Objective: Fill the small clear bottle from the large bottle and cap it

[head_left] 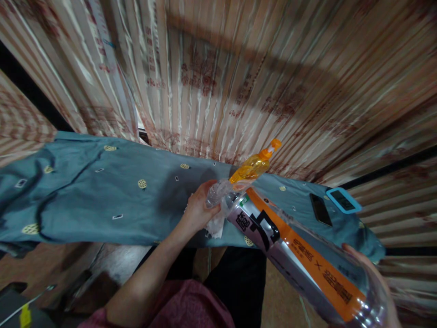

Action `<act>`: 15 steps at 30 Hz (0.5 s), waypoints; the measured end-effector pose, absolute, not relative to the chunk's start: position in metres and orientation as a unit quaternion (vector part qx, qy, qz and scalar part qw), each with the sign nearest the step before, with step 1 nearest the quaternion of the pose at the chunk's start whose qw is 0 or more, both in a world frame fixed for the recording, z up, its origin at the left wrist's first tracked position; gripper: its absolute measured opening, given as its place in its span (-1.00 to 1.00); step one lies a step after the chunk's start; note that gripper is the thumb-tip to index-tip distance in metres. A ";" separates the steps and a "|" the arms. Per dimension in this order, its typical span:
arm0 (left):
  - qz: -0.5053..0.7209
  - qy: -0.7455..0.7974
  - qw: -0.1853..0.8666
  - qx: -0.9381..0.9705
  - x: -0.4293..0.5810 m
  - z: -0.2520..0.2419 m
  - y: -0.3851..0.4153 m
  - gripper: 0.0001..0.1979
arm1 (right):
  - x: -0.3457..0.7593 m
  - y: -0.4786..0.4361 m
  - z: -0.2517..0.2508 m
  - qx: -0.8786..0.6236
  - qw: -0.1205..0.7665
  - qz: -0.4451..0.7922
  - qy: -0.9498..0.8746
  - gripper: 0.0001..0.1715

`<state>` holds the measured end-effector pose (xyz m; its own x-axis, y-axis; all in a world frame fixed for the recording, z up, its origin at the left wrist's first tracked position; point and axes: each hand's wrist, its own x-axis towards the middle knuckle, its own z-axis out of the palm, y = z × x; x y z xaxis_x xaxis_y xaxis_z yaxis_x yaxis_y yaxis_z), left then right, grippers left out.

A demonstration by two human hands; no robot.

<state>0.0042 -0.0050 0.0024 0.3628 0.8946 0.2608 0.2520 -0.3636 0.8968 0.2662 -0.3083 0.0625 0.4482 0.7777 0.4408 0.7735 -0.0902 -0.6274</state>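
Observation:
A large clear plastic bottle [297, 255] with a purple and orange label lies tilted across the lower right, its narrow end up and toward the left. At its wide lower end, my right hand [370, 266] is closed around it, partly hidden behind it. My left hand [196, 209] grips a small clear plastic container [218, 192] against the bottle's narrow end; its exact kind is unclear. White tissue-like material [215, 226] shows below the left hand. Just behind stands a yellow pump bottle [251, 167] with an orange top, its lower part hidden.
A blue-green patterned cloth [136, 200] covers the long narrow table. Toward the right end lie a dark phone [320, 209] and a light-blue framed device [343, 200]. A striped curtain [211, 91] hangs along the back. Dark equipment [25, 305] sits at the lower left.

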 end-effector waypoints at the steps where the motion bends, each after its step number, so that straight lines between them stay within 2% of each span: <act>1: 0.402 0.398 0.402 0.720 0.004 0.003 -0.005 -0.37 | 0.269 -0.308 0.062 -0.733 0.420 0.002 -0.535 0.09; 15: 0.402 0.399 0.406 0.717 0.005 0.002 -0.005 -0.37 | 0.268 -0.309 0.064 -0.719 0.403 -0.025 -0.566 0.07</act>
